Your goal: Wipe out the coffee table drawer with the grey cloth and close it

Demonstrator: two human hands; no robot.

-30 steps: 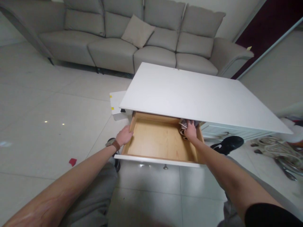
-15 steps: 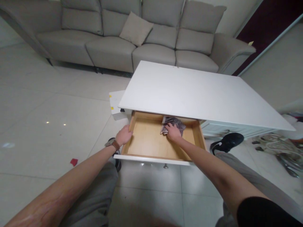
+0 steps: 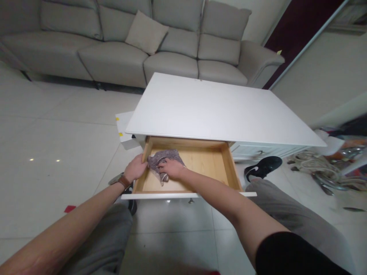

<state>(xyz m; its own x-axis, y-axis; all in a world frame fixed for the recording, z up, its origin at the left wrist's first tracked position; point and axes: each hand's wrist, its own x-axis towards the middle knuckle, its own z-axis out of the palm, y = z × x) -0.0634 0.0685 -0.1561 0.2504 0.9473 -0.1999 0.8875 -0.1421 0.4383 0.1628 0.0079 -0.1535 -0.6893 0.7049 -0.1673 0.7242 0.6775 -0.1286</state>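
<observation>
A wooden drawer (image 3: 220, 168) stands pulled out from a white low table (image 3: 218, 110). A grey patterned cloth (image 3: 164, 158) lies crumpled on the drawer floor near its left side. My right hand (image 3: 172, 169) presses down on the cloth with fingers curled over it. My left hand (image 3: 136, 169) grips the drawer's left wall, right beside the cloth; a brown watch strap is on that wrist.
A grey sofa (image 3: 123, 42) with a cushion runs along the far side. A white box (image 3: 124, 128) sits on the floor left of the table. A black shoe (image 3: 262, 168) and tangled cables (image 3: 321, 168) lie to the right. My knees frame the drawer front.
My right hand has dragged the cloth from the drawer's back right corner across to its left side. My left hand has stayed on the left wall.
</observation>
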